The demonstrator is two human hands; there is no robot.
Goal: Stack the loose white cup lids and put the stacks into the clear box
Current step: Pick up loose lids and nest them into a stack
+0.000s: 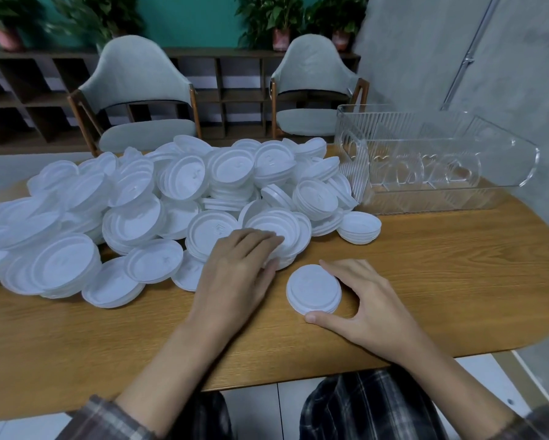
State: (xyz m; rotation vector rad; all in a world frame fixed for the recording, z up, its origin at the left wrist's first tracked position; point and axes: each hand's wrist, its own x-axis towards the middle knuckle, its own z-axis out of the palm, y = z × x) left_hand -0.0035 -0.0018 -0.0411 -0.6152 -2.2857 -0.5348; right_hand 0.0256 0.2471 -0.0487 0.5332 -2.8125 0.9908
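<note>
Wood table (425,281), near edge: right hand (374,312) cups a short stack (314,289) of white lids, thumb and curled fingers round its rim. Left hand (238,271) lies with fingers over a lid (273,222) at the near rim of the loose pile (178,179); pinching or not, can't tell. Best move: lift that lid clear, match its facing, seat it square on the stack before letting go. Clear box (358,179) sits far right, just beside the pile
</note>
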